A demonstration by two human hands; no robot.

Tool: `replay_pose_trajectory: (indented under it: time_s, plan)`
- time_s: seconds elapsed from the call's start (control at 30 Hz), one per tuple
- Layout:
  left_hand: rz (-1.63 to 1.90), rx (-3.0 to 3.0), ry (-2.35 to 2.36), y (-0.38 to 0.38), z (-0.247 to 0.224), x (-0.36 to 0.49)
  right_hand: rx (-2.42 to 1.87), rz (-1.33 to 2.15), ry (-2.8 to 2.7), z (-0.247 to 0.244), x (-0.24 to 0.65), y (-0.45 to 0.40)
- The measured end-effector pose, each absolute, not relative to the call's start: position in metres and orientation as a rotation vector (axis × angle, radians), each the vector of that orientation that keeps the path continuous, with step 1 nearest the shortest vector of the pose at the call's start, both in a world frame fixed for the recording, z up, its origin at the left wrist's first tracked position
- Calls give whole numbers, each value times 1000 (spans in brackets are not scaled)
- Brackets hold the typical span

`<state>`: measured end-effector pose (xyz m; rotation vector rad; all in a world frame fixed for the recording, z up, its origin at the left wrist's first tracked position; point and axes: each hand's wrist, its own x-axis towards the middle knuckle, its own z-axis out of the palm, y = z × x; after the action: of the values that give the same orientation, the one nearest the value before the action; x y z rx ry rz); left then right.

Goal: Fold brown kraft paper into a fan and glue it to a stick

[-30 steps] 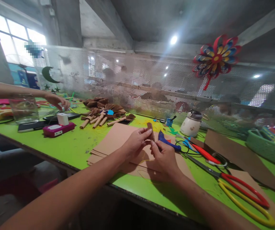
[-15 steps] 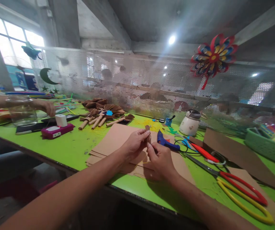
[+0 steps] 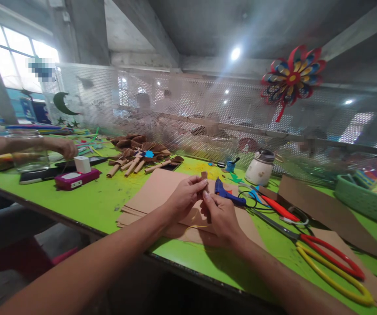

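- Left hand (image 3: 185,197) and right hand (image 3: 220,214) meeting over stack of brown card sheets (image 3: 162,192), near table (image 3: 90,201) edge.
- Fingers of both pinched shut on small brown paper roll (image 3: 204,176), held upright between them, above sheets.
- Blue glue gun (image 3: 226,194) lying just right of hands.
- Big red-and-yellow scissors (image 3: 326,258) farther right, on brown card.
- Pink box (image 3: 77,178) with white block on top, left.
- Pile of brown paper rolls (image 3: 142,157) beyond sheets, far left.
- Another person's hand (image 3: 64,148) at far left by glass jar (image 3: 27,148).
- White pot (image 3: 260,168) far, green basket (image 3: 365,201) far right.
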<state>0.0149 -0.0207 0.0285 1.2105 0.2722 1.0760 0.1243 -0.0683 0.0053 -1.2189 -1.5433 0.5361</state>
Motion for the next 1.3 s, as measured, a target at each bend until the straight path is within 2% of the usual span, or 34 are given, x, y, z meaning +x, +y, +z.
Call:
replay_pose_trajectory:
  time_s: [0.2,0.47,0.8,1.07,1.3]
  plan:
    - [1070,1161,264,-22,30,15,-1173,579,-1491,3,123,-67]
    - [1129,1166,338,-23,31,16,-1243,392,-1573,6,124,-67]
    - [1060,1280,279,-20,26,14,-1222,476,-1499,8,124,-67]
    - [1112,1240,363,-19,27,15,-1247,362,-1518,2,123,-62]
    - [1143,1146,324,-11,28,9,-1211,459,-1538,5,123,-63]
